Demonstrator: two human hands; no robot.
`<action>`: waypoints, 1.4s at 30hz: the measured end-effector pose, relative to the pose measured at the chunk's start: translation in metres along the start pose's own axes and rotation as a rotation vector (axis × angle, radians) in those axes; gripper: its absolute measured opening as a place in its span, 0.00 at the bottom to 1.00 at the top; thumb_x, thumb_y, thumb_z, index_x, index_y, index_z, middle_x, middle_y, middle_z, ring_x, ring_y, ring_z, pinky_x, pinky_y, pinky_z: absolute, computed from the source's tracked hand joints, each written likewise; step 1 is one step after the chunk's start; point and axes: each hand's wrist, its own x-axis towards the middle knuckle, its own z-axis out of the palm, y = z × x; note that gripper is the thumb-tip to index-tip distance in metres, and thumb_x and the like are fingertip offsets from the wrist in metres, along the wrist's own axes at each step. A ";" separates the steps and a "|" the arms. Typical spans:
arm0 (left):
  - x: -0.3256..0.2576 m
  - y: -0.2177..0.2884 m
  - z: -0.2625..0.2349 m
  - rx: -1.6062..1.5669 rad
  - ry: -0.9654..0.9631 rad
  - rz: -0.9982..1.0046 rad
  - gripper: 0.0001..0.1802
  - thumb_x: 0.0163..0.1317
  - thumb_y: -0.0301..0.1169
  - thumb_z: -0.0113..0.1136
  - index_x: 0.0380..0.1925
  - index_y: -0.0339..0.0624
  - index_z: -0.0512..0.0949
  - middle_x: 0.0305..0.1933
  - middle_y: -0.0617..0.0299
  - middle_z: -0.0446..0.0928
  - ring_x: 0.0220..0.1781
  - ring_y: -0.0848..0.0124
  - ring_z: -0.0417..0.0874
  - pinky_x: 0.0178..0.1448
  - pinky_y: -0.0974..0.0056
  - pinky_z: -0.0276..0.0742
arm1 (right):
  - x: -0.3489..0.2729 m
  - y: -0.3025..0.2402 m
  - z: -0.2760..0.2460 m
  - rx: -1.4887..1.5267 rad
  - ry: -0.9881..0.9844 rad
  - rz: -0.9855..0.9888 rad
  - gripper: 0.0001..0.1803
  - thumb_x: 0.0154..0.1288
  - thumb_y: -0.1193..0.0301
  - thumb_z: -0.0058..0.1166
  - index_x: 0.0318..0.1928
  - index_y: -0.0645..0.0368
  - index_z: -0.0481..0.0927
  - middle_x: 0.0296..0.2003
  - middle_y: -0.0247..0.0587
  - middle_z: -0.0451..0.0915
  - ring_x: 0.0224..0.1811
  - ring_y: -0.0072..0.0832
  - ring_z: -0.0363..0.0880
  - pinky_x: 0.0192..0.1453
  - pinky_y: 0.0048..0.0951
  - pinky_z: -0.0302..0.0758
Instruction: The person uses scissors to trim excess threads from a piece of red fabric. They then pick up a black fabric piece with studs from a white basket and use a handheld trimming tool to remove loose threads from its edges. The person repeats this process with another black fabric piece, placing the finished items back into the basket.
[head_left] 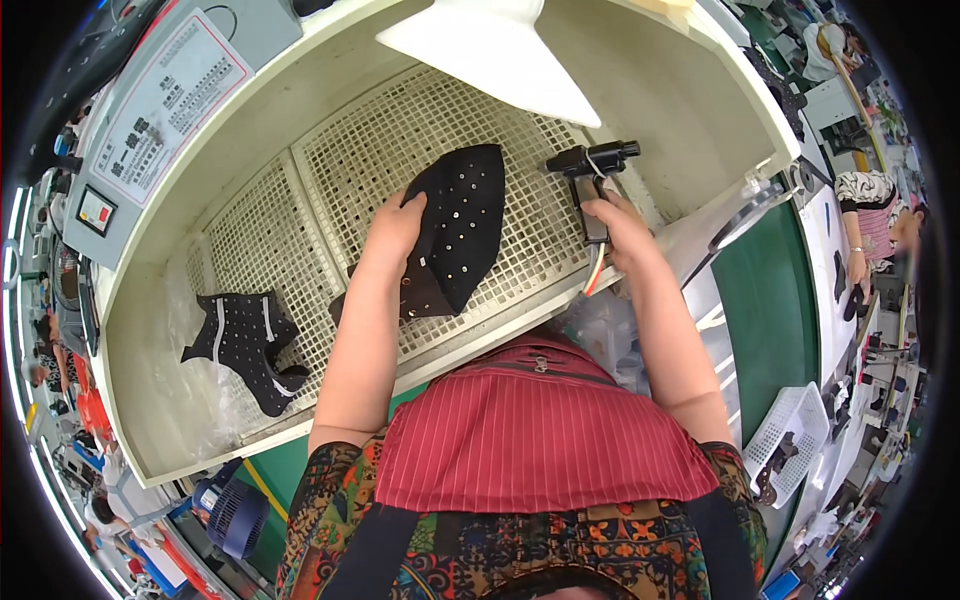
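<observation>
My left hand (pixel 398 232) is closed on the edge of a black fabric piece (pixel 462 220) dotted with shiny studs, thumb on top. Held over the grid, the piece is roughly leaf-shaped. Under it, near my left wrist, a dark brown piece with holes (pixel 425 292) shows in part. To the right, the fingers of my right hand (pixel 622 225) wrap round the grey handle of a gun-shaped tool (pixel 592 160). Its black barrel lies crosswise on top, and coloured tubes or wires hang from the handle. The barrel is apart from the studded piece.
A pale bin-like station (pixel 240 110) with a perforated grid floor (pixel 270 220) surrounds my hands. Another studded black piece (pixel 245 345) lies at its left. White sheeting (pixel 490 45) hangs at the far side. A fan (pixel 237 517) stands lower left, a white basket (pixel 790 440) lower right.
</observation>
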 end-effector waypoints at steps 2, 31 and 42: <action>-0.020 0.021 0.001 -0.102 0.054 -0.071 0.27 0.66 0.32 0.50 0.62 0.30 0.61 0.54 0.48 0.74 0.51 0.62 0.78 0.53 0.64 0.76 | -0.009 -0.005 0.005 -0.057 -0.085 -0.048 0.25 0.55 0.74 0.51 0.56 0.66 0.67 0.43 0.42 0.76 0.39 0.27 0.76 0.39 0.26 0.75; -0.007 0.004 -0.012 -0.250 -0.038 -0.037 0.22 0.67 0.29 0.46 0.58 0.30 0.65 0.50 0.50 0.76 0.47 0.63 0.81 0.48 0.62 0.80 | -0.098 -0.070 0.058 -0.909 -0.130 -0.552 0.20 0.59 0.67 0.55 0.50 0.62 0.70 0.33 0.54 0.78 0.37 0.48 0.77 0.42 0.39 0.72; -0.017 0.000 -0.007 -0.144 -0.089 0.085 0.20 0.67 0.30 0.46 0.56 0.30 0.67 0.48 0.52 0.77 0.47 0.66 0.80 0.50 0.66 0.76 | -0.110 -0.061 0.042 -0.983 -0.039 -0.535 0.21 0.59 0.67 0.54 0.52 0.62 0.69 0.35 0.55 0.78 0.39 0.51 0.77 0.43 0.42 0.73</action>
